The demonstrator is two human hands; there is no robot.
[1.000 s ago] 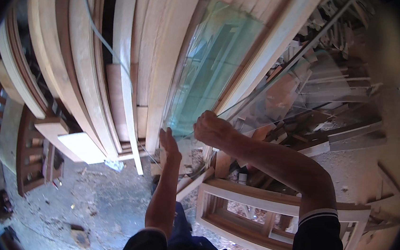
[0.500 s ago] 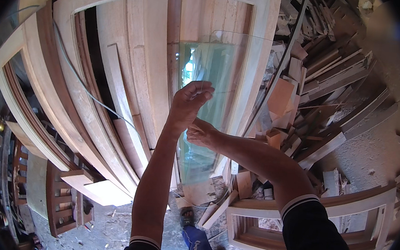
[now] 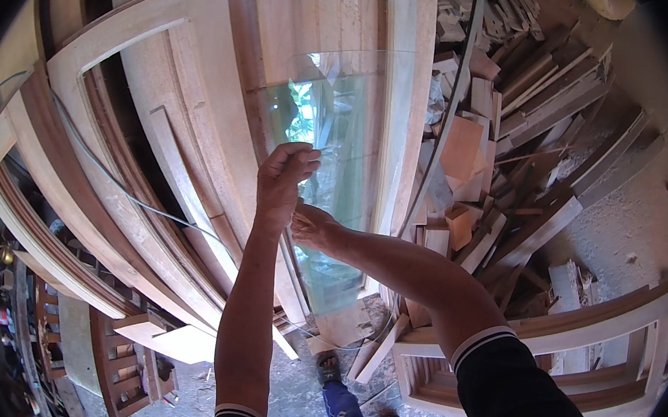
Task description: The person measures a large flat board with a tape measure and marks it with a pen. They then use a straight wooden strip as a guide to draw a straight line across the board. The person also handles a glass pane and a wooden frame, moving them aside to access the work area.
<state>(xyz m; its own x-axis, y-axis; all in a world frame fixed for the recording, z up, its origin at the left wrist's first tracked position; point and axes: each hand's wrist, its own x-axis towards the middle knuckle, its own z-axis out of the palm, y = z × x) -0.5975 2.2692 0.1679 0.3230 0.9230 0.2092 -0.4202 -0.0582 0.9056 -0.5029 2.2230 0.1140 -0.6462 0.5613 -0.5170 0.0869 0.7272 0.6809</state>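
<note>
Steadying glass pane (image 3: 341,169), prob.; L hand (image 3: 279,180) fingers half-curled, R hand (image 3: 312,226) fingers part hidden (can't tell if either grips); pane's behind & right of L fingers. Next move prob. needs firm edge hold.

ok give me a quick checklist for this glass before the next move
1. Left hand and right hand at the glass pane: ok, both by its left edge.
2. Firm grip: cannot tell, the contact is unclear.
3. Gloves on: not ok, both hands are bare.
4. Pane free of cracks: cannot tell, reflections cover part of it.
5. Footing free of scraps: not ok, a wooden strip is close to one foot.
</note>
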